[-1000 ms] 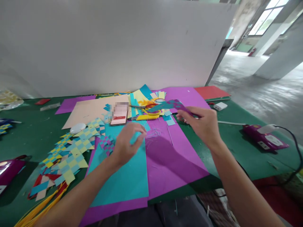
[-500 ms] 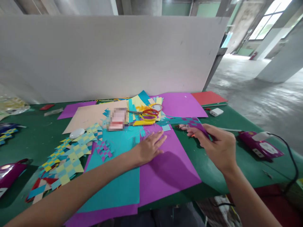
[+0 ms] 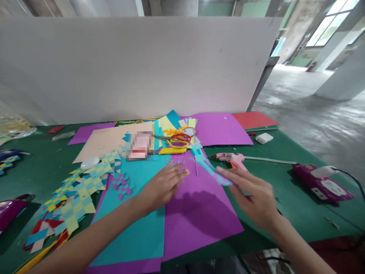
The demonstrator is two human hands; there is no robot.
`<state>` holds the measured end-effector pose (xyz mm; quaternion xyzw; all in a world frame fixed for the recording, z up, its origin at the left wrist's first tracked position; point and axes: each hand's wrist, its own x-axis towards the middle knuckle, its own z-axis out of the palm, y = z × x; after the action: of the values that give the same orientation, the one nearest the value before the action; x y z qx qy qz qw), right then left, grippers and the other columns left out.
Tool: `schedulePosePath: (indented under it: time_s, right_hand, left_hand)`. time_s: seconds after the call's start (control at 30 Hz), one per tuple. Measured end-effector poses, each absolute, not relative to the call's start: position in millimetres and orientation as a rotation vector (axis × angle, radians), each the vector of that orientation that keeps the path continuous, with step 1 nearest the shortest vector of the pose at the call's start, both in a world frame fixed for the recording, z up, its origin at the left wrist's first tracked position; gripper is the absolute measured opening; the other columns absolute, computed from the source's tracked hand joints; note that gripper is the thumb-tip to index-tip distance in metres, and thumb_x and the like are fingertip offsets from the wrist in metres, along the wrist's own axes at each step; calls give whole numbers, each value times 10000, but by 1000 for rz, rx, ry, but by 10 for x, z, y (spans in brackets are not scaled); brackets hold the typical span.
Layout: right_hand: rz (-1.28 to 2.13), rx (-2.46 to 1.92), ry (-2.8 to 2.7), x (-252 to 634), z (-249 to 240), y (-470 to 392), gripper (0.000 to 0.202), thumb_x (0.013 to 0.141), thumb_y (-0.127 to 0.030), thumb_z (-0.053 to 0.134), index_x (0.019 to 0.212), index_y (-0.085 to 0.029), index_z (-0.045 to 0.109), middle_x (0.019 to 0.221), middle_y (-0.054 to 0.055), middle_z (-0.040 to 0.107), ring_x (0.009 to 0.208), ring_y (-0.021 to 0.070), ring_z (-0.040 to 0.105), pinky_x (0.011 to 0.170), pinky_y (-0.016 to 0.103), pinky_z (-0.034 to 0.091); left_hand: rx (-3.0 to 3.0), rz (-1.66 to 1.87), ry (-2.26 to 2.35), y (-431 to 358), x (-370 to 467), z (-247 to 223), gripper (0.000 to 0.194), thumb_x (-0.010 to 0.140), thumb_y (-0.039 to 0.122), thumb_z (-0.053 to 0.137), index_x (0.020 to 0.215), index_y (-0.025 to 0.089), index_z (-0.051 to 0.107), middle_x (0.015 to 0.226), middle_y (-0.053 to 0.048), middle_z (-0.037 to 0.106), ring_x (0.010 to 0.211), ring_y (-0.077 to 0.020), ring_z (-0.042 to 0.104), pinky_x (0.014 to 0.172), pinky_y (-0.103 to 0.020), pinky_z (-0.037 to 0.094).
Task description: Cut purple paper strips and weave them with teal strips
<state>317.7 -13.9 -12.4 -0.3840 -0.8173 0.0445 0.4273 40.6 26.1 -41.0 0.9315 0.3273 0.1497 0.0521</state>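
Observation:
My left hand point(image 3: 165, 185) is open, its fingers stretched out over the seam between the teal paper point(image 3: 137, 232) and the purple paper point(image 3: 196, 224). Whether it touches the sheets I cannot tell. My right hand point(image 3: 253, 196) is closed on a woven paper strip point(image 3: 213, 173) in teal and purple, smeared by motion, its loose end reaching back toward the scraps. Just beyond that hand lies a pink glue gun point(image 3: 230, 158). A small purple-and-teal woven piece point(image 3: 121, 185) rests on the teal paper. Scissors point(image 3: 179, 140) with red and yellow handles and a yellow-handled cutter point(image 3: 171, 151) lie farther back.
Woven paper pieces point(image 3: 82, 194) heap up at the left by a white oval object point(image 3: 89, 163). Purple devices stand at the right point(image 3: 325, 186) and left edge point(image 3: 11, 213). A white adapter point(image 3: 264, 138) sits at back right; a pale panel point(image 3: 128, 68) closes the table's far side.
My right hand has drawn the woven strip left and nearer, uncovering the glue gun. My left hand has shifted left and slightly nearer.

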Motion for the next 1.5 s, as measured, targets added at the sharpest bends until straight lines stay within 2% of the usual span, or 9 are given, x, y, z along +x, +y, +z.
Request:
schedulePosePath:
  time_s: [0.1,0.17,0.27,0.4,0.5,0.57,1.07,1.3,1.5]
  right_hand:
    - [36,-733,-2467,3082,-319,-92,406,917,-100,471,1258,-276,600,1013,63,709,933,177,658,799,337,528]
    - [53,-707,-2632,3054,-413,-63,361,897,-313,589,1256,-274,599,1122,83,680,1072,230,612,913,433,500]
    - [95,-760,-2668,3057,-433,-72,569,792,-526,665,1276,-240,579,1218,114,635,1186,280,539,1020,525,423]
    - [123,-804,-2606,2989,-365,-175,367,878,-392,603,1196,-209,620,1131,103,665,1105,252,573,934,449,493]
    - [153,-780,-2662,2858,-401,-245,262,903,-304,573,1137,-205,639,1063,91,672,1033,233,592,891,410,505]
    - [153,-779,-2660,2786,-468,-265,223,899,-274,578,1094,-194,651,1017,89,671,984,225,599,858,395,512]
    - [259,-758,-2476,2733,-621,-272,140,896,-253,579,960,-181,680,955,70,664,912,200,581,821,379,511]
    - [232,-774,-2442,2792,-621,-278,235,887,-279,604,1081,-154,650,958,79,671,919,210,581,816,397,507]
    - [228,-822,-2435,2828,-622,-310,138,907,-268,581,964,-180,671,984,64,675,936,197,581,836,383,499]
  left_hand:
    - [2715,648,1278,144,191,-377,317,972,230,381,1181,180,614,1157,-89,688,1147,-233,590,1042,-457,432]
    - [2650,704,1404,26,87,-388,288,965,254,411,1131,195,638,1084,-85,703,1057,-235,623,935,-420,503]
    - [2725,744,1305,-126,60,-370,228,945,240,468,1063,194,658,996,-78,702,996,-223,623,928,-403,494]
    - [2876,534,869,-255,231,-275,227,954,279,490,1117,207,630,1065,-81,675,1001,-211,609,897,-366,495]
    - [2924,426,829,-306,374,-272,374,909,452,535,1139,167,611,1057,-107,670,972,-248,608,833,-377,506]
    - [2930,419,847,-316,424,-316,395,903,477,528,1097,147,622,1012,-109,676,947,-250,611,808,-370,508]
    - [2852,646,843,-372,422,-453,169,946,248,514,942,156,657,974,-49,701,932,-212,616,785,-342,504]
    - [2766,667,943,-387,391,-475,182,915,304,578,1011,165,648,964,-45,691,905,-205,612,786,-356,502]
    - [2702,690,929,-379,407,-485,129,918,261,577,924,165,664,926,-37,688,889,-194,601,788,-356,492]
